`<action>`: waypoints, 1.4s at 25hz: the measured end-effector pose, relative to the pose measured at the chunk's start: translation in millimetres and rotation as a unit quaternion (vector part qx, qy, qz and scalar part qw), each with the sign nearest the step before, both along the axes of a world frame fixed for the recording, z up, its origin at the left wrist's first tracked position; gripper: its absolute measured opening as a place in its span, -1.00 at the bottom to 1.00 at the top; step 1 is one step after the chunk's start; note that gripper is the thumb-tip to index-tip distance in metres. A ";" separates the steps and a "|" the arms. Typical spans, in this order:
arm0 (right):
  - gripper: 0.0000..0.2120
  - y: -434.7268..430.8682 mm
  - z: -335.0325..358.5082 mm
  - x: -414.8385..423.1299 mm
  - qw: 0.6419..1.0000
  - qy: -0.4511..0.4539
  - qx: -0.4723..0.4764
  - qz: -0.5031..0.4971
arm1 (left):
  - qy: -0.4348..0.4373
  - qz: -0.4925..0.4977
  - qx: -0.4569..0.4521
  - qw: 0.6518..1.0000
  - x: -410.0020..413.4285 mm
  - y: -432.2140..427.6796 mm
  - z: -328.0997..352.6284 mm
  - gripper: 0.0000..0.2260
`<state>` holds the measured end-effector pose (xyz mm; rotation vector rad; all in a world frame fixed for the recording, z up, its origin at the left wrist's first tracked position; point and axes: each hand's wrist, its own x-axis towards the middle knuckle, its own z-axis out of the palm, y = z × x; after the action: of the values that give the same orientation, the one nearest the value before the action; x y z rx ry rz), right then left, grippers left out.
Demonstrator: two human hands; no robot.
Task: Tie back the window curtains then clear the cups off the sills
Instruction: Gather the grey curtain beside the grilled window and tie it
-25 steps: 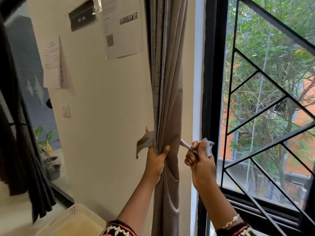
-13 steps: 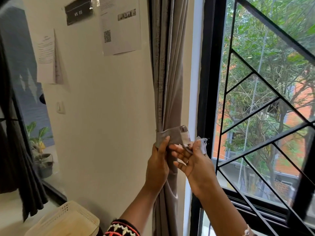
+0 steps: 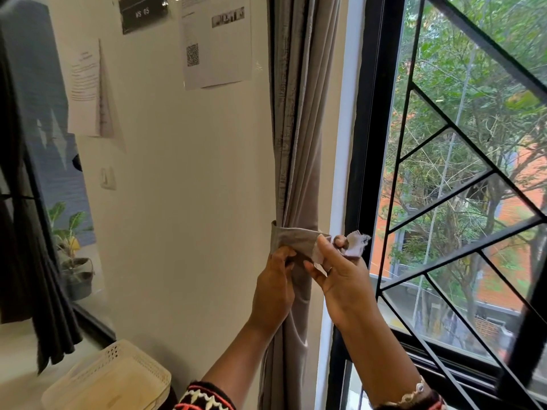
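One grey curtain point(image 3: 296, 143) of soft pleated cloth hangs gathered. One black metal window frame point(image 3: 370, 143) stands just right of it. One flat tieback band point(image 3: 293, 239) of matching cloth wraps round the curtain.

Two hands work at the band:
- The left hand point(image 3: 275, 291) curls its fingers on the band's lower edge.
- The right hand point(image 3: 343, 282) pinches the frayed end between thumb and forefinger, its other fingers spread.

Left of the curtain are two paper sheets point(image 3: 217, 42) and one perforated plastic basket point(image 3: 112, 377).

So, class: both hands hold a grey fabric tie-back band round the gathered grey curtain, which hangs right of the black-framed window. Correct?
No. The head view shows the gathered grey curtain hanging left of the black-framed window, not right. The rest stands: the left hand and right hand hold the grey fabric tie-back band round it.
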<state>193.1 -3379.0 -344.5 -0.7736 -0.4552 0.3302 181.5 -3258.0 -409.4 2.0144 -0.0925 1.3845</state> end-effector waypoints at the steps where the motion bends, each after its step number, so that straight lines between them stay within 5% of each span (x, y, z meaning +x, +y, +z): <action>1: -0.70 0.8 0.2 -0.7 1.000 -0.015 0.007 0.005 | 0.003 -0.003 -0.012 1.000 -2.3 -2.0 2.8 -0.88; 7: -0.66 13.6 -3.6 1.2 0.997 -0.050 0.013 -0.060 | 0.011 -0.012 0.007 1.000 -14.2 -3.6 7.2 -0.83; 11: -0.54 14.9 -17.1 10.8 0.970 -0.182 -0.061 -0.150 | -0.128 0.126 0.070 0.981 -36.2 -13.4 25.8 -0.80; 13: -0.57 16.1 -21.5 13.0 0.943 -0.236 -0.111 -0.208 | -0.140 0.098 0.119 0.978 -43.4 -24.9 55.9 -0.72; 16: -0.70 18.2 -28.1 10.8 0.903 -0.297 -0.163 -0.265 | 0.058 0.026 0.107 0.992 -40.9 -39.6 94.9 -0.60; 20: -0.61 20.0 -38.4 7.9 0.822 -0.398 -0.215 -0.346 | 0.322 0.147 0.099 0.930 -26.8 -43.9 117.4 -0.53; 23: -0.88 19.7 -42.2 12.3 0.734 -0.480 -0.233 -0.420 | 0.381 0.179 0.124 0.899 -23.1 -49.3 128.0 -0.63; 28: -0.81 14.4 -48.9 11.0 0.629 -0.568 -0.252 -0.468 | 0.414 0.133 0.084 0.897 -15.9 -47.3 127.2 -0.91; 32: -0.67 8.3 -65.3 5.0 0.686 -0.519 -0.216 -0.461 | 0.395 -0.054 -0.056 0.916 -19.4 -30.2 131.0 -0.85; 35: -0.67 -0.4 -69.7 11.4 0.710 -0.513 -0.195 -0.441 | 0.422 -0.178 -0.108 0.882 -30.5 -10.8 141.1 -0.87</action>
<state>204.5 -3379.4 -414.2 -1.4778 -0.9995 -1.0254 151.0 -3268.8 -268.3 2.0962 0.0790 0.2077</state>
